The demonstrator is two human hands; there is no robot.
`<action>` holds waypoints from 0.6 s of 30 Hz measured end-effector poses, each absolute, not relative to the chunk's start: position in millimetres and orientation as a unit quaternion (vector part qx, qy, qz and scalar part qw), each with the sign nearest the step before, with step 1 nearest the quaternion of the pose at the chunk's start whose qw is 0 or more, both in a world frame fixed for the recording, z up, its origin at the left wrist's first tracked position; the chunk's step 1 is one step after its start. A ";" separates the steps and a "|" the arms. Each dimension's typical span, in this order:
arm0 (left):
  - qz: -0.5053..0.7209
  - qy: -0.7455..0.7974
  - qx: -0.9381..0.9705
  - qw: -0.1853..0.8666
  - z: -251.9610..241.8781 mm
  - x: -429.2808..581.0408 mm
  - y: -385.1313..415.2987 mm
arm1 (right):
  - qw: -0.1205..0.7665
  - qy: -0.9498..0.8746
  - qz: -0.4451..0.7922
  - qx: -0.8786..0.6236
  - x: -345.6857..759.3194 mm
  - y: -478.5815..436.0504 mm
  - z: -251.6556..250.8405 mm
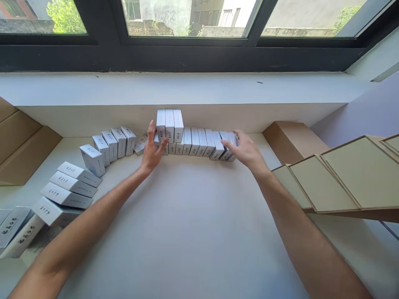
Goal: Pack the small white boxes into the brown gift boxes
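Note:
A row of small white boxes (195, 142) with dark printing stands along the wall under the window. On top of its left part sit three more white boxes (169, 125), side by side. My left hand (151, 153) is at the left end of these stacked boxes, fingers spread, thumb reaching across their lower front. At the row's right end is my right hand (246, 150), slightly blurred, with thumb and fingers apart around the last box (231, 157); whether it touches that box is hard to see. One white box (141, 145) leans behind my left wrist.
A curved line of white boxes (109, 145) runs left, continuing into tilted ones (70, 182) and larger boxes (21, 232) near my left arm. Brown cartons stand at left (28, 145) and right (294, 139). Cardboard panels (336, 178) lie by my right arm. A window sill (187, 88) runs behind.

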State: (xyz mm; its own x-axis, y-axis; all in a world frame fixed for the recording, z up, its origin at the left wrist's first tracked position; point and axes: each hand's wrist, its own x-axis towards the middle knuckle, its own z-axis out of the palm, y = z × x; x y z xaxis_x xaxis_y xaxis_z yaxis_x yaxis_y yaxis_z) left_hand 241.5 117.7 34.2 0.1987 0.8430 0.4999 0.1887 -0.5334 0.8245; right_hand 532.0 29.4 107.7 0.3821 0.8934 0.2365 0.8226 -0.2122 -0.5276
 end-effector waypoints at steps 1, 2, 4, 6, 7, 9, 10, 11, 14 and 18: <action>0.523 0.371 0.700 0.315 29.4 244.5 115.3 | 0.261 -0.544 0.083 -0.793 539.9 25.5 103.6; 0.528 0.380 0.692 0.312 24.7 247.3 113.2 | 0.231 -0.542 0.104 -0.801 544.5 23.3 99.6; 0.539 0.395 0.674 0.316 16.5 251.4 110.4 | 0.201 -0.547 0.124 -0.803 546.4 22.9 93.8; 0.541 0.411 0.655 0.330 10.8 253.5 109.4 | 0.190 -0.547 0.129 -0.805 543.7 26.2 92.7; 0.542 0.419 0.646 0.338 9.1 253.9 109.5 | 0.181 -0.544 0.132 -0.808 542.2 28.4 93.9; 0.543 0.422 0.633 0.355 7.8 254.0 110.4 | 0.159 -0.539 0.139 -0.815 540.3 33.3 98.7; 0.543 0.420 0.631 0.362 7.9 253.9 111.1 | 0.148 -0.535 0.141 -0.820 540.0 36.0 101.4; 0.543 0.417 0.630 0.366 8.1 253.7 111.7 | 0.137 -0.531 0.142 -0.824 539.9 38.9 104.1; 0.543 0.410 0.634 0.367 8.4 253.2 113.5 | 0.111 -0.521 0.138 -0.835 540.8 48.7 108.5; 0.543 0.397 0.642 0.368 6.9 253.0 115.7 | 0.099 -0.522 0.142 -0.835 543.7 58.3 104.2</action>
State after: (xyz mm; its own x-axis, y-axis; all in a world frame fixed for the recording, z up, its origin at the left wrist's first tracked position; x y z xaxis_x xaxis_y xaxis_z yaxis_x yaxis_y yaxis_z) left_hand 253.0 115.7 6.9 0.0951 0.9091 0.4055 0.1100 -0.4144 0.9034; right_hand 543.7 58.3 104.2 0.4154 0.8996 -0.1350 0.8433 -0.4365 -0.3136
